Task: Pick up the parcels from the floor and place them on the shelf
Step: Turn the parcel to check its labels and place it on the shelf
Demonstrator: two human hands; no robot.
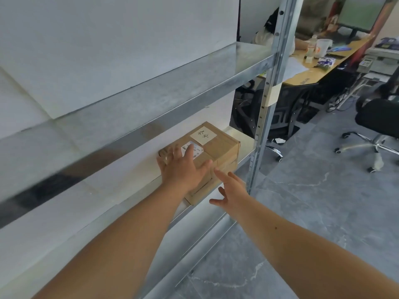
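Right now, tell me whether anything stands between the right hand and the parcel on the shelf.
Nothing visible does. The right hand is open, fingers spread, just at the parcel's near side with no object between them. The left hand lies flat on the parcel's top, and the parcel sits on the shelf.

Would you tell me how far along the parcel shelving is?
Done: one cardboard parcel sits on the shelf. In hand: the left hand rests flat on its top, the right hand is open at its front corner. Left: no floor parcels are in view, so I cannot tell.
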